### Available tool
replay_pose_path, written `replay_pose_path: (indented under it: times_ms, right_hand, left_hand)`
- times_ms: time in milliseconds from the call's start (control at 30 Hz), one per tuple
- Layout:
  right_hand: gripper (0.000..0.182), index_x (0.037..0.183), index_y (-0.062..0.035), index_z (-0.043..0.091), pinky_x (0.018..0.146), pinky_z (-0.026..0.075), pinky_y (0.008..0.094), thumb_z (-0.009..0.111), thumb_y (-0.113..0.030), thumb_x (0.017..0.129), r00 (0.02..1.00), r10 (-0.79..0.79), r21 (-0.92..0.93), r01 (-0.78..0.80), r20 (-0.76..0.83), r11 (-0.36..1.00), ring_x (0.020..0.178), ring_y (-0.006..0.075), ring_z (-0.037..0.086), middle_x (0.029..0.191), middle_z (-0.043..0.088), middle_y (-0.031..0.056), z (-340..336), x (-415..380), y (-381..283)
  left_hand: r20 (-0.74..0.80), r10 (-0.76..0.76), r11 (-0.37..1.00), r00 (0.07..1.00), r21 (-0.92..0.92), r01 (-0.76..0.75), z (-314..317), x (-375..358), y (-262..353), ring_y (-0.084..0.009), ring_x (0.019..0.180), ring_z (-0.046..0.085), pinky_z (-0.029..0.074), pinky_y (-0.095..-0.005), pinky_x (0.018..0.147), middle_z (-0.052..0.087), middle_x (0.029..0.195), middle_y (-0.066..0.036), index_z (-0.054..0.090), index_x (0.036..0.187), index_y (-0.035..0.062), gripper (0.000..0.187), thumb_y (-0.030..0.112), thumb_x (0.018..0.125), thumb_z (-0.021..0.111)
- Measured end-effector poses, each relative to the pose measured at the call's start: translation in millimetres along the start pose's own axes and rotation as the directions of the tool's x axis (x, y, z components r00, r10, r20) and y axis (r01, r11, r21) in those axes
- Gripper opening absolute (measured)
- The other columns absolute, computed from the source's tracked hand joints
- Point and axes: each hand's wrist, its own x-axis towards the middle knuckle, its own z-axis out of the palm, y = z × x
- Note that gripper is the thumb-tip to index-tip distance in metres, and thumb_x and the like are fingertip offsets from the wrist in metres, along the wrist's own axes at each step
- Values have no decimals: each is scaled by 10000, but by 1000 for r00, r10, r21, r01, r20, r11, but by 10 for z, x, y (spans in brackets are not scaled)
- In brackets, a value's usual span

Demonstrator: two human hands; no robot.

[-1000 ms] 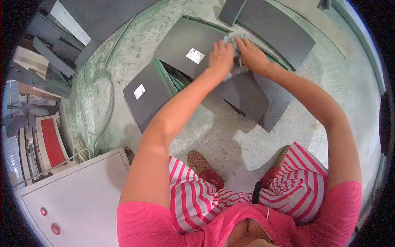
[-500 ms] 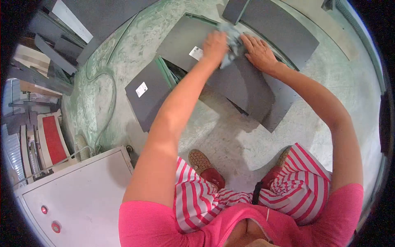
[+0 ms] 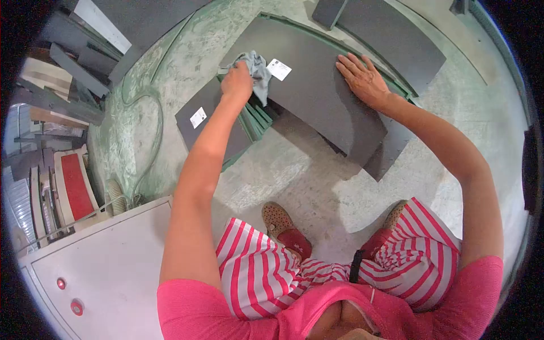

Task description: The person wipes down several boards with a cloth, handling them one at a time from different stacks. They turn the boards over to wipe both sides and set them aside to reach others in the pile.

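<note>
My left hand (image 3: 237, 82) is closed around a crumpled grey-blue cloth (image 3: 258, 72), which rests on the left end of a dark grey panel (image 3: 317, 85). A white label (image 3: 279, 69) is stuck on that panel just right of the cloth. My right hand (image 3: 364, 81) lies flat on the panel's right part, fingers stretched out and holding nothing. Under the panel are more panels, with a lower panel (image 3: 391, 153) showing at the right end. Left of it lies a stack of smaller dark panels (image 3: 212, 107) with green edges and its own white label (image 3: 198, 117).
More dark panels (image 3: 396, 45) lie beyond my right hand. A hose (image 3: 157, 130) curves over the dusty floor at left. A white cabinet (image 3: 113, 266) with red buttons stands at lower left. Offcuts (image 3: 73, 85) lean at far left.
My left hand has moved left with the cloth, from the middle of the panel to its left end. My right hand stays on the panel, with its fingers stretched.
</note>
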Motion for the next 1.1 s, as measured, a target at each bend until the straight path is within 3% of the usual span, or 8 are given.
replay_pose_path:
  times_ms: [100, 300, 367, 500, 667, 800, 933, 1100]
  right_hand:
    - [490, 1370, -75, 392, 1111, 258, 449, 476, -179, 898, 999, -33, -27, 33, 0, 999, 1359, 269, 311, 1466, 338, 90, -17, 9, 0]
    - [461, 1342, -41, 412, 1091, 314, 397, 435, -130, 890, 990, -46, -42, 53, 134, 998, 1342, 295, 345, 1451, 355, 129, 34, 34, 63]
    - [453, 1334, -28, 417, 1083, 326, 393, 428, -127, 892, 988, -42, -42, 49, 146, 998, 1338, 301, 350, 1448, 357, 139, 67, 13, 58]
    - [452, 1325, -18, 425, 1077, 336, 398, 429, -117, 884, 998, -16, 128, 23, -52, 992, 1336, 309, 351, 1444, 361, 144, 72, -10, 44]
    - [453, 1321, -48, 440, 1058, 355, 406, 447, -106, 871, 994, -1, 132, 16, -110, 991, 1313, 306, 384, 1429, 387, 134, 119, -1, 34]
    - [466, 1308, -112, 465, 1039, 371, 407, 495, -97, 843, 993, -38, 153, 56, -116, 987, 1276, 294, 430, 1420, 412, 102, 54, 2, 119]
    - [463, 1297, -104, 471, 1014, 399, 409, 507, -80, 836, 983, -100, 157, 124, -154, 980, 1248, 301, 462, 1380, 459, 111, -9, 17, 195]
    - [414, 1267, -97, 494, 994, 415, 406, 515, -99, 853, 999, -24, 326, 31, -26, 945, 1174, 292, 528, 1320, 523, 118, -138, 152, 354]
  left_hand:
    - [62, 83, 994, 995, -82, -78, 8, -41, 382, -399, 877, 637, 499, -510, 740, 640, 946, -229, 415, 1109, 2, 444, 222, 799, 646]
    - [-106, 611, 764, 785, -182, -619, -118, -496, 1393, -372, 974, 585, 500, -455, 816, 553, 1051, -193, 451, 1203, 79, 522, 187, 756, 699]
    - [-268, 584, 764, 766, -137, -631, 32, -108, 1178, -372, 966, 588, 502, -458, 800, 558, 1062, -196, 461, 1191, 92, 484, 177, 769, 682]
    - [-153, 108, 992, 982, -46, -117, 50, 488, 515, -379, 983, 580, 493, -481, 768, 563, 1082, -202, 474, 1199, 93, 451, 203, 799, 649]
    - [-77, 346, 932, 935, -84, -352, -52, -241, 687, -389, 952, 592, 502, -487, 771, 555, 1082, -197, 477, 1196, 115, 464, 222, 783, 661]
    - [-98, 732, 642, 674, -230, -731, -62, -1109, 1327, -344, 914, 587, 514, -436, 735, 532, 961, -142, 502, 1155, 154, 521, 143, 680, 716]
    - [-261, 768, 531, 585, -249, -810, 30, -1192, 1638, -339, 878, 591, 515, -437, 692, 524, 929, -141, 509, 1104, 175, 463, 147, 685, 703]
    - [-382, 530, 799, 757, -73, -597, 103, -116, 1373, -359, 865, 606, 520, -442, 652, 535, 926, -146, 502, 1003, 143, 323, 173, 734, 678]
